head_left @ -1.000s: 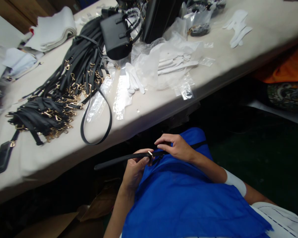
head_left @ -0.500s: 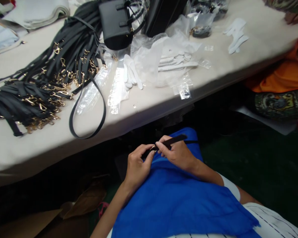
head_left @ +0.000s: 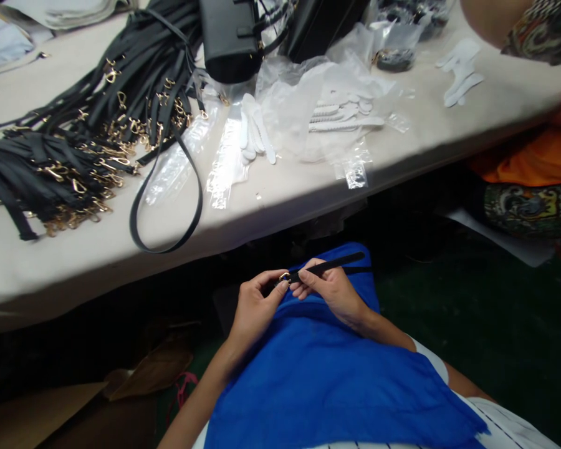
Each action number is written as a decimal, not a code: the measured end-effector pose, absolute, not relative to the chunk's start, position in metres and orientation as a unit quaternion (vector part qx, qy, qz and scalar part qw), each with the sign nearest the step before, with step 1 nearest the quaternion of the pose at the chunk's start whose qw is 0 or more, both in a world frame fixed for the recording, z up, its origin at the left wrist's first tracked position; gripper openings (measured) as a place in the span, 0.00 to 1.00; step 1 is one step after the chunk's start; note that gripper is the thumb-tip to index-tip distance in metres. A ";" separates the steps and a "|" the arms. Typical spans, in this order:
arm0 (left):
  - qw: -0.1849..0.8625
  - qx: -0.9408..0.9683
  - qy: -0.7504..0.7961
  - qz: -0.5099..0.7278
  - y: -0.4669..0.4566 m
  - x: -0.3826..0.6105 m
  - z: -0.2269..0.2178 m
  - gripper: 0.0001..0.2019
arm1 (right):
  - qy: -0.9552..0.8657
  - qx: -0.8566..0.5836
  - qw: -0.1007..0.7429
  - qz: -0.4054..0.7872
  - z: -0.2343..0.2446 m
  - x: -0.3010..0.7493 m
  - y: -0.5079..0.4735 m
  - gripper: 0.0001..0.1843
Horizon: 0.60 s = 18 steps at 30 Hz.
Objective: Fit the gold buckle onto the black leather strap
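Observation:
Over the blue cloth [head_left: 308, 368] on my lap I hold a black strap [head_left: 339, 263] with a small gold buckle [head_left: 285, 277]. My left hand [head_left: 257, 305] is closed, pinching the buckle end between thumb and fingers. Closed on the strap just right of the buckle is my right hand [head_left: 331, 290], its thumb pressed on top. The strap's free end sticks out past the right hand, pointing up and right. What lies under the left fingers is partly hidden.
On the table [head_left: 243, 224] lie a pile of black straps [head_left: 135, 68] with gold clasps, a black bag [head_left: 231, 40], plastic bags [head_left: 285, 106] and white strips [head_left: 259, 134]. One strap loop [head_left: 199, 206] hangs near the edge. Another person's patterned sleeve [head_left: 546, 31] shows at right.
More of the buckle and the strap's free end now shows between and beyond my hands. The view has shifted slightly, and the other person's arm reaches further in at the top right.

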<state>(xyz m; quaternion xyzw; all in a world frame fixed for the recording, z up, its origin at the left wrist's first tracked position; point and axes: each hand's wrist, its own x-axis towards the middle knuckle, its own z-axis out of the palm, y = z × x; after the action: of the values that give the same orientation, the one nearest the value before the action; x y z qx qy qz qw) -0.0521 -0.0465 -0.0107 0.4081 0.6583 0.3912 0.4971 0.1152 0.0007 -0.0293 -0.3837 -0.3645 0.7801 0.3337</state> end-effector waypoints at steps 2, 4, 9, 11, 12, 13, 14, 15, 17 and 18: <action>0.492 0.413 0.663 0.386 -0.046 -0.053 -0.011 0.14 | -0.383 -0.379 0.339 0.771 -0.029 0.114 0.001 0.18; 0.490 0.417 0.665 0.381 -0.046 -0.053 -0.011 0.14 | -0.393 -0.375 0.347 0.764 -0.030 0.114 0.002 0.17; 0.457 0.439 0.674 0.380 -0.047 -0.051 -0.009 0.11 | -0.432 -0.377 0.366 0.733 -0.031 0.116 -0.001 0.13; 0.426 0.461 0.678 0.384 -0.048 -0.048 -0.007 0.10 | -0.469 -0.385 0.373 0.702 -0.030 0.116 -0.004 0.11; 0.405 0.474 0.679 0.388 -0.049 -0.047 -0.007 0.09 | -0.489 -0.386 0.378 0.685 -0.030 0.116 -0.006 0.11; 0.383 0.487 0.679 0.393 -0.051 -0.044 -0.007 0.09 | -0.507 -0.385 0.383 0.669 -0.029 0.116 -0.007 0.10; 0.360 0.500 0.679 0.399 -0.052 -0.042 -0.008 0.09 | -0.524 -0.381 0.389 0.655 -0.028 0.117 -0.009 0.09; 0.338 0.511 0.679 0.405 -0.054 -0.040 -0.009 0.09 | -0.538 -0.377 0.394 0.643 -0.028 0.117 -0.010 0.09; 0.300 0.526 0.677 0.419 -0.059 -0.034 -0.013 0.10 | -0.560 -0.365 0.407 0.623 -0.028 0.117 -0.013 0.07; 0.283 0.531 0.676 0.426 -0.061 -0.032 -0.015 0.10 | -0.569 -0.357 0.414 0.614 -0.029 0.117 -0.014 0.06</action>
<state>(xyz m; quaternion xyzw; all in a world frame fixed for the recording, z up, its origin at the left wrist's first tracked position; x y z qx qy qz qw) -0.0319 -0.0606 -0.0153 0.5305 0.6762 0.4258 0.2829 0.1166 -0.0138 -0.0286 -0.3574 -0.5685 0.6142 0.4144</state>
